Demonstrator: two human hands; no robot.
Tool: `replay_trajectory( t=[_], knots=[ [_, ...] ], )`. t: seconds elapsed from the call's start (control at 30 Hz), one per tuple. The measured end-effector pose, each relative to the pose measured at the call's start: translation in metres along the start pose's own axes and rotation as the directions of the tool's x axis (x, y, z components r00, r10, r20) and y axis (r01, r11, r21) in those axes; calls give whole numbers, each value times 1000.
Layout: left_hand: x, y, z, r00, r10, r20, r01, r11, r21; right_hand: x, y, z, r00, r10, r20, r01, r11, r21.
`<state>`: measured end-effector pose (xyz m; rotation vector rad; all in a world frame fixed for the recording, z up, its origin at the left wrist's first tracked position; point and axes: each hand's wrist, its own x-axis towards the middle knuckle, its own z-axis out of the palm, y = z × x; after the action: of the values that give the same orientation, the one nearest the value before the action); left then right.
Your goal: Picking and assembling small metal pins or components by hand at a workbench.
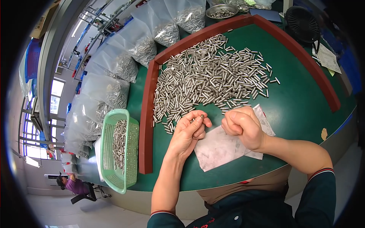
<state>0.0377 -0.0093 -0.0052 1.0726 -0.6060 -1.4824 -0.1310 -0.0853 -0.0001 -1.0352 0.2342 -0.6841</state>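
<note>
A pin (202,117) sits pinched between the left hand's (188,131) thumb and fingers, held close to the pile (213,76), presumably to keep more within reach. The right hand (245,127) is curled into a fist just beside; whether its fingers hide anything, I can't tell. Below lies a stained cloth (220,150), perhaps shielding the counter (304,102). The red rail (146,127) seems meant to stop strays rolling, with a green basket (131,152) outside it.
</note>
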Motion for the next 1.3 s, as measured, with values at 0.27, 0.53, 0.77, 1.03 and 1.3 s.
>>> replay_trajectory(
  t=[0.27, 0.53, 0.77, 1.03, 1.3],
  knots=[
    [-5, 14, -16, 983, 169, -68, -178, 969, -169, 0, 1, -1, 1000, 0, 30, -1, 1000, 27],
    [-1, 8, 2, 751, 649, -118, -14, 194, 981, 0, 1, -1, 1000, -6, 25, 5, 1000, 12],
    [5, 1, 1, 807, 589, 34, 79, -165, 983, 0, -1, 1, 1000, -1, 31, 1, 1000, 16],
    [-4, 11, -3, 997, 35, -70, -46, 985, -164, -1, 2, -1, 1000, -5, 23, 5, 1000, 19],
    [-1, 1, -4, 998, 15, -54, -16, 1000, -26, -1, 3, -2, 1000, -16, 22, 16, 1000, 14]
  ],
)
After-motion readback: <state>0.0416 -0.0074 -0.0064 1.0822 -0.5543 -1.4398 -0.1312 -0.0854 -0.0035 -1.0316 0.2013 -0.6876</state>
